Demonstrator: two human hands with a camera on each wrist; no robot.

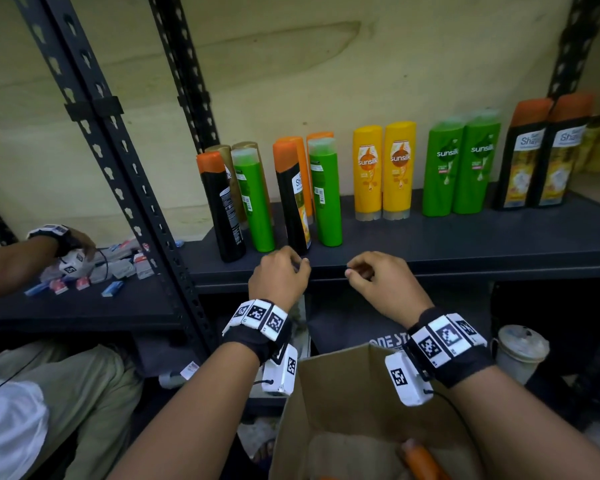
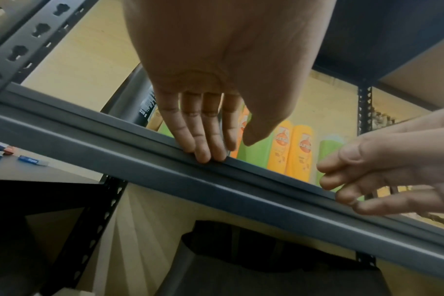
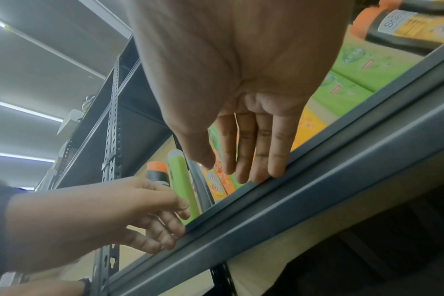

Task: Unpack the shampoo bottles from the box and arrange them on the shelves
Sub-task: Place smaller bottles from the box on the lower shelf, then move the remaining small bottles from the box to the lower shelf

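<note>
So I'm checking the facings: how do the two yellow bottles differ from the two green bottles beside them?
The yellow bottles are yellow with orange logos; the green bottles are green with white lettering. The yellow ones have yellow tops, the green ones pale translucent tops. Both pairs stand upright, labels forward, on the shelf.

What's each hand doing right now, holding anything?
Left hand: open, holds nothing; fingertips touch the shelf's front edge.
Right hand: open, holds nothing; fingertips touch the same edge.
</note>
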